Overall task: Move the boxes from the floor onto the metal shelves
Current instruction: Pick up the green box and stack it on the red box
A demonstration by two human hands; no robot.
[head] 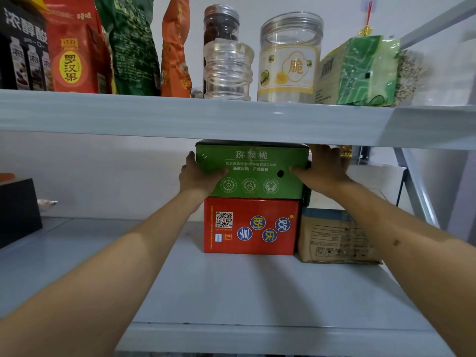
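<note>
A green box [253, 173] with white lettering sits on top of a red box [251, 225] at the back of the grey metal shelf [231, 287]. My left hand [198, 176] grips the green box's left side, thumb on its front face. My right hand [324, 168] holds its right side, thumb on the front, fingers wrapped round the side. The green box's top reaches just under the upper shelf [206, 117]. A brown cardboard box [334, 235] stands on the shelf, right of the red box.
A black box [18, 210] sits at the shelf's left end. The upper shelf carries snack bags [77, 47], a clear bottle [228, 70], a clear jar [289, 57] and a green packet [360, 70]. A slanted metal upright [417, 191] runs down the right side.
</note>
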